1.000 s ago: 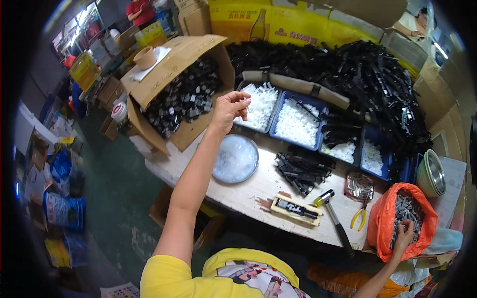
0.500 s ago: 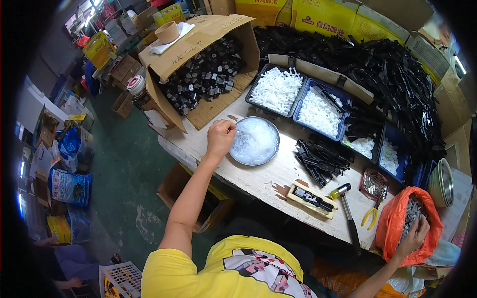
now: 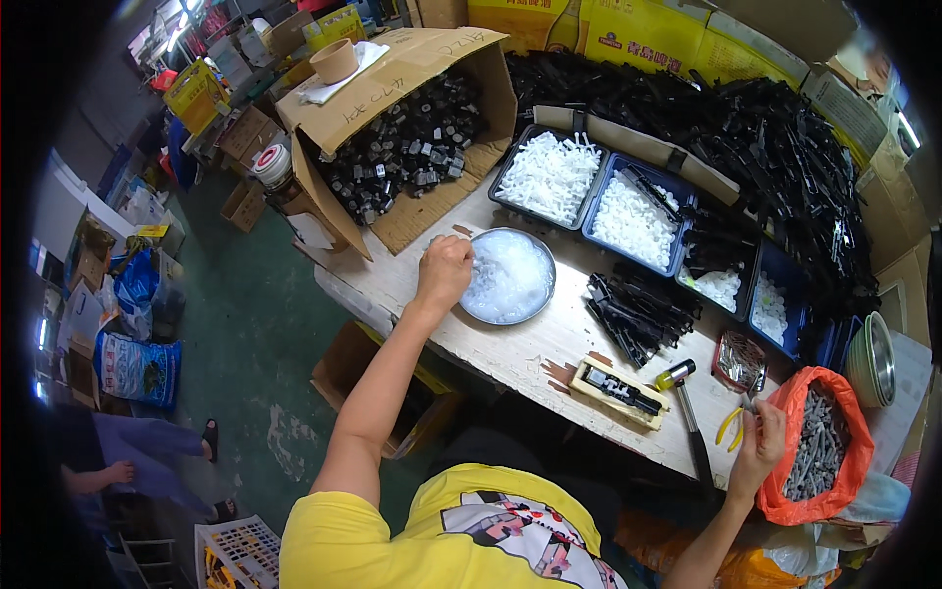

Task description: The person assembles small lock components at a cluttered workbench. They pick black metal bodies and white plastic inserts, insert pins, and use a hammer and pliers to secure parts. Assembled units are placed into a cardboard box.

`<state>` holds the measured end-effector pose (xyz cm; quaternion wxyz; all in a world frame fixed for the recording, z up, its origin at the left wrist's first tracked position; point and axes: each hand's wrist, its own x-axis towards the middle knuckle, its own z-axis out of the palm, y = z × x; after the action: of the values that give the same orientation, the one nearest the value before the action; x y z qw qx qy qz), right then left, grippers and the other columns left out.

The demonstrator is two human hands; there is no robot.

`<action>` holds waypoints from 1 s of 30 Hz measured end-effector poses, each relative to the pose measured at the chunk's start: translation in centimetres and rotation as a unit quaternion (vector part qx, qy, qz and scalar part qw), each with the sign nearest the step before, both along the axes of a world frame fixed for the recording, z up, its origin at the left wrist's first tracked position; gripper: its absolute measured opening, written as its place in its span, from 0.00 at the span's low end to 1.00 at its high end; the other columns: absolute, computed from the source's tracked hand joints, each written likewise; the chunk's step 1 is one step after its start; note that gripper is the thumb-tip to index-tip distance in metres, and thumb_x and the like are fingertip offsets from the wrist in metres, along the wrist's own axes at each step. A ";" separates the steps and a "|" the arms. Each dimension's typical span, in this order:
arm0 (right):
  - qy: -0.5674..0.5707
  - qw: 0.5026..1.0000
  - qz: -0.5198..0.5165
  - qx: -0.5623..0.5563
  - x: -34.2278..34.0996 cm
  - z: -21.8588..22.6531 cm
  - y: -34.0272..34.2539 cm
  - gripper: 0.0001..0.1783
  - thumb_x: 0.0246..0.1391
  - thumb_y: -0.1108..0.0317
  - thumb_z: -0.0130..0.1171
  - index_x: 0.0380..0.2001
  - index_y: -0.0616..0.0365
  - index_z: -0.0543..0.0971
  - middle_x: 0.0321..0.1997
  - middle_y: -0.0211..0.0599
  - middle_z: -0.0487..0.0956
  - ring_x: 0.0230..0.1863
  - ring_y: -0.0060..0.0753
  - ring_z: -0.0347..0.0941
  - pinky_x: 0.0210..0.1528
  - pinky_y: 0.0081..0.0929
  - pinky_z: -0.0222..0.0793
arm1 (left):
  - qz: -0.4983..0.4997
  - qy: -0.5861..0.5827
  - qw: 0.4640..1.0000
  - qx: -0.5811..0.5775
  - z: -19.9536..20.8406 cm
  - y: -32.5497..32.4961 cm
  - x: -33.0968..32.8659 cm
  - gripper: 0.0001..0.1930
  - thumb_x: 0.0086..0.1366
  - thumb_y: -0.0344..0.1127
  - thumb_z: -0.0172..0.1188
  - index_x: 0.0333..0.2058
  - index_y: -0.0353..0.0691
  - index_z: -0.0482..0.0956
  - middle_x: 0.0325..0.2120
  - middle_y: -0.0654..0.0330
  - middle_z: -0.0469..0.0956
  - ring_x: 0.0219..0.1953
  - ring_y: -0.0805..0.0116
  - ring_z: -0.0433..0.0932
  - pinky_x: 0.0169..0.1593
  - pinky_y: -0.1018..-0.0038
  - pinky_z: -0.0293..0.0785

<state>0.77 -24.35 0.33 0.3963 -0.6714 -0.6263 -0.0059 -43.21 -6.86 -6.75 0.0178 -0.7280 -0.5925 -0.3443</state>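
Note:
My left hand [image 3: 446, 272] is closed at the left rim of a round metal dish [image 3: 549, 285]. A cloudy, whitish, wet-looking mass [image 3: 510, 270] fills the dish. The fingertips are turned away, so what they hold cannot be made out. My right hand [image 3: 761, 447] is raised beside an orange plastic bag [image 3: 772, 506], its fingers curled together. Anything between them is too small to name. Inside the open bag lie many small grey elongated parts [image 3: 816, 447]. Yellow-handled pliers [image 3: 729, 429] lie just beyond the right hand, partly covered by it.
A cream block holding a black part [image 3: 618, 393] and a hammer [image 3: 690, 427] lie near the table's edge. Behind stand black parts [image 3: 643, 309], trays of white pieces [image 3: 549, 177] and a carton of black pieces [image 3: 397, 147]. Another person [image 3: 147, 461] is at the left.
My right hand has come out of the orange bag and moved left, beside it. My left hand stays at the dish. More of the other person shows at the left.

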 end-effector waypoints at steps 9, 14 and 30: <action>0.147 0.973 0.166 -0.057 -7.9 -1.3 1.1 0.11 0.38 0.83 0.58 0.30 0.63 0.75 0.31 0.40 0.74 0.32 0.33 0.71 0.35 0.24 0.67 | -0.131 -0.578 0.765 -0.249 4.1 -5.9 5.1 0.04 0.54 0.23 0.57 0.30 0.32 0.76 0.24 0.63 0.74 0.25 0.77 0.73 0.28 0.82 0.70; 0.114 0.961 0.247 -0.044 -11.6 -2.1 3.1 0.11 0.38 0.82 0.60 0.30 0.63 0.76 0.32 0.38 0.75 0.32 0.32 0.72 0.34 0.23 0.68 | -0.252 -0.585 0.710 -0.301 3.7 -9.3 10.1 0.05 0.53 0.21 0.59 0.30 0.32 0.76 0.27 0.60 0.73 0.27 0.75 0.74 0.30 0.82 0.72; 0.143 0.949 0.273 -0.069 -11.4 -2.1 2.8 0.14 0.37 0.83 0.61 0.32 0.61 0.77 0.31 0.36 0.74 0.32 0.31 0.71 0.33 0.23 0.68 | -0.300 -0.468 0.770 -0.311 3.9 -10.4 12.4 0.06 0.51 0.20 0.59 0.31 0.33 0.77 0.30 0.61 0.72 0.31 0.77 0.73 0.34 0.84 0.71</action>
<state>-10.67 -21.54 -1.74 0.4212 -0.4943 -0.7211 0.2415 -30.80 -17.29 -2.87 -0.5938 -0.5832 -0.3532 -0.4273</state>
